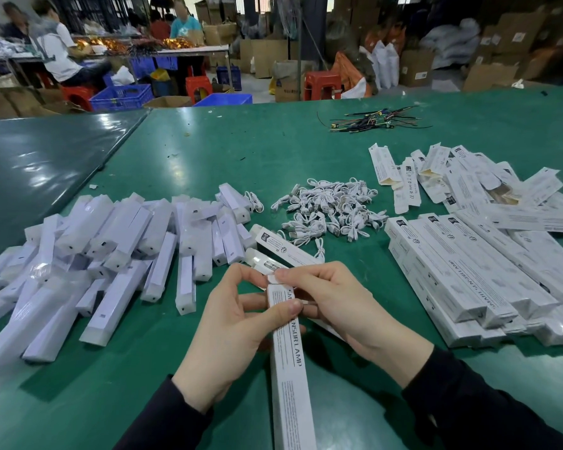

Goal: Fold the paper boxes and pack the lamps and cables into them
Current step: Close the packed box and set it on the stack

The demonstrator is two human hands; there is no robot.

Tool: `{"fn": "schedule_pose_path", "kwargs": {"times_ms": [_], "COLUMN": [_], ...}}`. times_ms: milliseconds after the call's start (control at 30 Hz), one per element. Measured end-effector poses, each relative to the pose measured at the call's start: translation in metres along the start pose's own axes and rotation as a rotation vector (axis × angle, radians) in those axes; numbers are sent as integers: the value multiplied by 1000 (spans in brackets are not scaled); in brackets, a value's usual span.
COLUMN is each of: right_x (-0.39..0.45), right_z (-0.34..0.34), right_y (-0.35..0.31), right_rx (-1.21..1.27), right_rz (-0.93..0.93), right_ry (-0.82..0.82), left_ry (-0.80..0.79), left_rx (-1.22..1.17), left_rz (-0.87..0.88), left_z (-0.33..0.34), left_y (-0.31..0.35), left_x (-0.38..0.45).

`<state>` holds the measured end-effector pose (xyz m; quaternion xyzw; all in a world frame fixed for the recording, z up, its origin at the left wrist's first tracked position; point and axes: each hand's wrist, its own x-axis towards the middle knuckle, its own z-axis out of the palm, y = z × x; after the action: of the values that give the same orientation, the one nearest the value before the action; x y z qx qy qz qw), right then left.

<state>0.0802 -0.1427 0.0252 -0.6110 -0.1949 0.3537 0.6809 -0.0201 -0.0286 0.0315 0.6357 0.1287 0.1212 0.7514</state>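
Observation:
A long white paper box (290, 368) printed "SENSOR LAMP" runs from the bottom edge up to my hands. My left hand (228, 329) grips its upper part, thumb across the printed face. My right hand (335, 303) pinches the small end flap at the box's top. A heap of wrapped white lamps (111, 251) lies on the left. Coiled white cables (329, 209) are piled in the middle. Closed boxes (475, 274) are stacked on the right, with flat and half-open boxes (452, 177) behind them. Another box (286, 248) lies just beyond my hands.
The green table (208, 151) stretches forward; a bundle of dark wires (371, 121) lies at its far side. Beyond the table stand blue crates (121, 97), red stools, cardboard cartons and several seated people at another bench.

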Motion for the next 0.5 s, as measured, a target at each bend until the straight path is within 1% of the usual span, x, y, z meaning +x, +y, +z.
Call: {"fn": "schedule_pose_path", "kwargs": {"times_ms": [233, 367, 500], "right_x": [1, 1, 1], "right_z": [-3, -3, -3], "right_y": [2, 1, 2], "right_rx": [-11, -15, -93], "right_rz": [-11, -37, -85], "right_ry": [3, -4, -14], "left_ry": [-31, -46, -35], "left_rx": [-60, -48, -39], "left_rz": [-30, -28, -11], "left_z": [1, 0, -1], "left_y": [3, 3, 0], "left_x": [0, 0, 0]}}
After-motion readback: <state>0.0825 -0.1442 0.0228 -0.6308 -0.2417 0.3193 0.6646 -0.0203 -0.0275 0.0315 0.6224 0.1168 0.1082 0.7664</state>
